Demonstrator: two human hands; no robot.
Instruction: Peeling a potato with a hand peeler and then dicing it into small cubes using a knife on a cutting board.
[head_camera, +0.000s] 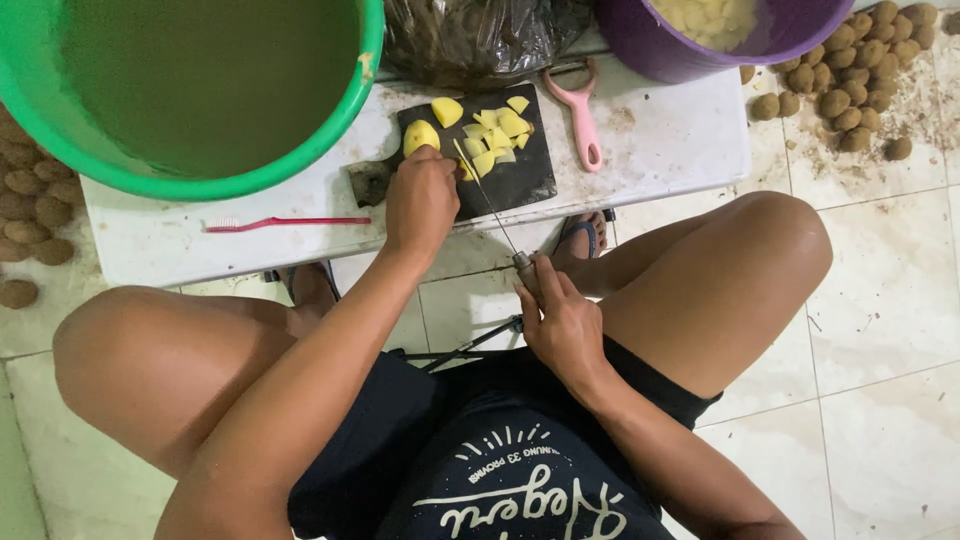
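Right grip (560, 315) closed on knife (492, 205), left (422, 200) pinning potato (420, 137) on black board (520, 180); pink peeler (580, 115) beside.

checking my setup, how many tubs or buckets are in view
2. A green tub of murky water sits at the top left on the white table; a purple bucket holding peeled pieces sits at the top right. Both are cut off by the frame edge, so more could lie outside.

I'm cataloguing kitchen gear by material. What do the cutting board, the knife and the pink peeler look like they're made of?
Cutting board: matte black, thin and flat, probably plastic, though it could be coated wood.
Knife: narrow grey blade with a dull shine, likely steel; a metal collar shows where the right hand covers the handle.
Pink peeler: smooth, uniformly coloured body, likely moulded plastic.
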